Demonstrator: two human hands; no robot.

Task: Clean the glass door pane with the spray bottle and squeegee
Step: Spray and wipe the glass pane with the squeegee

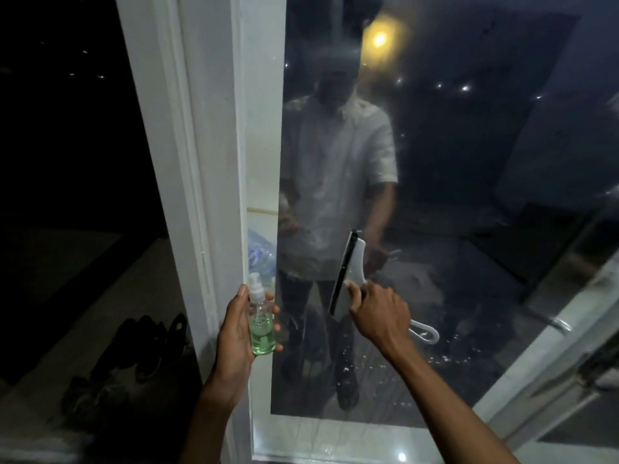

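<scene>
Glass pane (452, 195) is looking hazy and half-done: right hand (378, 313) is gripping the squeegee (348, 272) against it, left hand (237, 333) is holding the spray bottle (261, 323).

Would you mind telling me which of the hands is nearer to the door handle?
Right. The right hand holds the squeegee on the pane, left of the door handle; the left hand holds the bottle farther left, by the frame.

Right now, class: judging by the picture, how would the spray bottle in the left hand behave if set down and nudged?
The spray bottle looks like clear thin plastic, so probably light. It is tall and narrow with green liquid only low down, which may steady it, yet a nudge near the pump could tip it. Its round body would likely roll.
</scene>
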